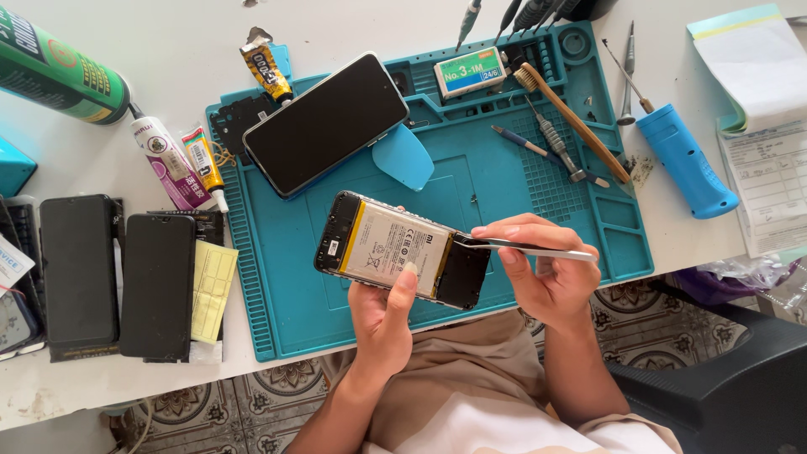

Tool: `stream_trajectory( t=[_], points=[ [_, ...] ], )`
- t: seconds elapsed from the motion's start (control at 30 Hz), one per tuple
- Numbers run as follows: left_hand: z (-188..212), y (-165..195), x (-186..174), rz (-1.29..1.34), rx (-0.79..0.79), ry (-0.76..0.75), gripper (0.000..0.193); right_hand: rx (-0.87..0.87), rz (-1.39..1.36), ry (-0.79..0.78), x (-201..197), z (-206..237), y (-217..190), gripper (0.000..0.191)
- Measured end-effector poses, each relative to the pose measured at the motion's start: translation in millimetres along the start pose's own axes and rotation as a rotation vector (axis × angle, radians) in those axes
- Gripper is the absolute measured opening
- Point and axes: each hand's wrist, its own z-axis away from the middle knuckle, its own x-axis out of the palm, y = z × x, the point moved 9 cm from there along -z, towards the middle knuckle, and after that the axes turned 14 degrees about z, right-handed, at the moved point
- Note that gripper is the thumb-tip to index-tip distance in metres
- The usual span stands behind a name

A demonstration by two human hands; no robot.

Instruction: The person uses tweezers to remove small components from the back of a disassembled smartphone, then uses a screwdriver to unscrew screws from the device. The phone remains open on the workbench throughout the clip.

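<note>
Here, left hand grip cupping opened phone from below, right hand grip pinching tweezers at phone's edge.

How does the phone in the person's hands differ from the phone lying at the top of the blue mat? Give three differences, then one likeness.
The opened phone has its back off, showing a white battery; the closed phone shows only a dark glass face. The opened phone is held by the left hand, above the mat; the closed phone rests on it. Tweezers in the right hand touch the opened phone; nothing touches the closed one. Both are slim, rectangular and tilted.
</note>
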Motion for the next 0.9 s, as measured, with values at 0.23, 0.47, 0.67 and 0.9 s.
stream_trajectory(
  t=[0.23, 0.47, 0.67, 0.9],
  points=[
    [0.3, -2.6, -1.6, -0.001, 0.008, 0.000, 0.038, -0.008, -0.003, 0.004, -0.2, 0.0, -1.0, 0.021],
    [-1.3, 3.6, 2.3, 0.006, 0.013, -0.001, 0.042, 0.004, -0.006, -0.006, 0.3, 0.5, 0.8, 0.022],
    [-1.3, 3.7, 3.2, 0.004, 0.011, -0.003, 0.042, 0.002, 0.000, -0.003, -0.4, 1.1, 0.1, 0.022],
    [-0.1, 2.9, 0.8, -0.009, 0.006, 0.002, 0.042, 0.020, -0.022, -0.017, 0.7, 1.5, 1.3, 0.024]
  ],
)
